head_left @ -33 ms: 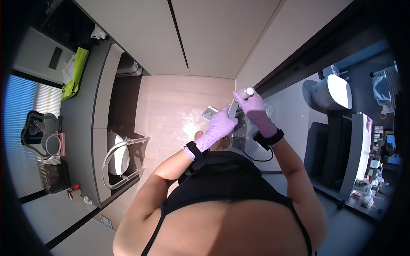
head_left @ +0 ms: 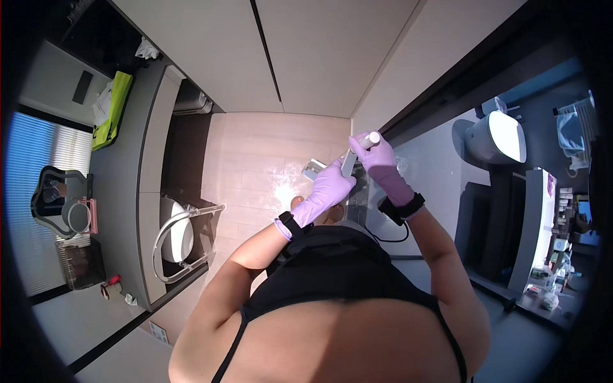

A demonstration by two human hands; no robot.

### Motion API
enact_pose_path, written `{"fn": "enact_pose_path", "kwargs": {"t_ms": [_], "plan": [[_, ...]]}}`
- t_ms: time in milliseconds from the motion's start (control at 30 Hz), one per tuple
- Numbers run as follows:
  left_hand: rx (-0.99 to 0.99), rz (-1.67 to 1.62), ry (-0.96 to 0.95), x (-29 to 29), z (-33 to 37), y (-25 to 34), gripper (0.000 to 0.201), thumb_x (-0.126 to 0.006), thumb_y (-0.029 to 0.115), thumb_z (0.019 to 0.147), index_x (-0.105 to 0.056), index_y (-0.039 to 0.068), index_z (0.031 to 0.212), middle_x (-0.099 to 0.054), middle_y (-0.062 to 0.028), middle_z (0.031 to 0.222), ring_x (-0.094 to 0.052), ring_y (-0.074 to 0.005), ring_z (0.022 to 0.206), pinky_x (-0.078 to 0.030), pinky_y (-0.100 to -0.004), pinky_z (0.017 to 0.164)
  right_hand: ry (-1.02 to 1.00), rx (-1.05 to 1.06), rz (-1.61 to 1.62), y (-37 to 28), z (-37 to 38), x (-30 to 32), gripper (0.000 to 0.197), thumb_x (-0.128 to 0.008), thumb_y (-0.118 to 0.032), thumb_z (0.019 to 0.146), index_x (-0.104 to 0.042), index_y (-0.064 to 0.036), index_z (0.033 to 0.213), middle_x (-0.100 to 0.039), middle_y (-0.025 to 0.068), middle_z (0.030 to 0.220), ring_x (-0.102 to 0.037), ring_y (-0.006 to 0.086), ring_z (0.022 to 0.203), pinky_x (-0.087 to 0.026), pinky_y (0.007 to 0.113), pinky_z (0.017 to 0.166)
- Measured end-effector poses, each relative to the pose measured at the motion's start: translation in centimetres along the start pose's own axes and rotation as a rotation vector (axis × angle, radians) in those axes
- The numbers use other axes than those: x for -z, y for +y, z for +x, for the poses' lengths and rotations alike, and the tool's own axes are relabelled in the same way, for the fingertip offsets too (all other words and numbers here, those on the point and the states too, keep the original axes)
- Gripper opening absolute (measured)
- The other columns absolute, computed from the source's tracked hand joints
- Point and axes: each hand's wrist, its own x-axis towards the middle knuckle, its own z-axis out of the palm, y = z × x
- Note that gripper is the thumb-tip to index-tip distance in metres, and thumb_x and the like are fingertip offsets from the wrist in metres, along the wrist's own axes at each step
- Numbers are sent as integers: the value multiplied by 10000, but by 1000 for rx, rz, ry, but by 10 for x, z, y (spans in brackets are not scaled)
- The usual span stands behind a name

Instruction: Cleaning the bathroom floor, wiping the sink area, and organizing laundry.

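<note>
Thin lilac gloves cover both my hands, with a black band at each wrist. My left hand (head_left: 331,185) has its fingers wrapped round the lower part of a white stick-shaped handle (head_left: 348,163). Higher up, my right hand (head_left: 379,161) closes on the same handle near its round white end. What the handle belongs to is mostly hidden behind my hands. Just left of my left hand shows a small grey-and-white boxy part (head_left: 313,168); I cannot tell whether it joins the handle. My feet on the floor are partly covered by my forearm.
A grey counter (head_left: 118,185) runs along the left, bearing a mirror (head_left: 60,198) and a yellow-green bag (head_left: 112,112). A clear-framed chair (head_left: 185,239) stands below it. Pale cabinet doors (head_left: 332,51) close off the front. To the right are a doorway and a white toilet (head_left: 504,137).
</note>
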Motion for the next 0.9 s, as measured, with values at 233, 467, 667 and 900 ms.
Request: {"fn": "enact_pose_path", "kwargs": {"t_ms": [233,467,667,900], "plan": [[36,4,-31,5,4,-10,559,-638,275,714,-493,-6,1176,-639,-204,960,-622,-324,921,-470,-371,826,-150,119,-41,3,-5,1,320,-701,-206,739,-574,-22,967,-605,77,818,-585,185,763,-469,302,694],[32,-133,-170,10,20,-27,543,-651,259,732,-494,-21,1171,-631,-178,987,-611,-279,941,-460,-342,848,-249,213,-31,26,-8,33,398,-718,-209,698,-551,-22,1008,-601,103,858,-586,227,800,-469,332,722],[12,-309,-416,18,27,-35,510,-668,221,758,-495,-33,1165,-620,-139,1014,-593,-216,962,-448,-305,871,-232,267,-8,25,-44,-5,469,-732,-212,663,-532,-22,1043,-598,125,893,-587,263,833,-470,357,745],[-73,-264,-638,40,20,-35,511,-689,186,782,-483,-38,1192,-610,-101,1048,-576,-167,988,-436,-277,888,-1,255,-142,-1,-56,-40,554,-749,-215,622,-509,-22,1083,-594,151,934,-588,304,871,-470,387,773]]}}
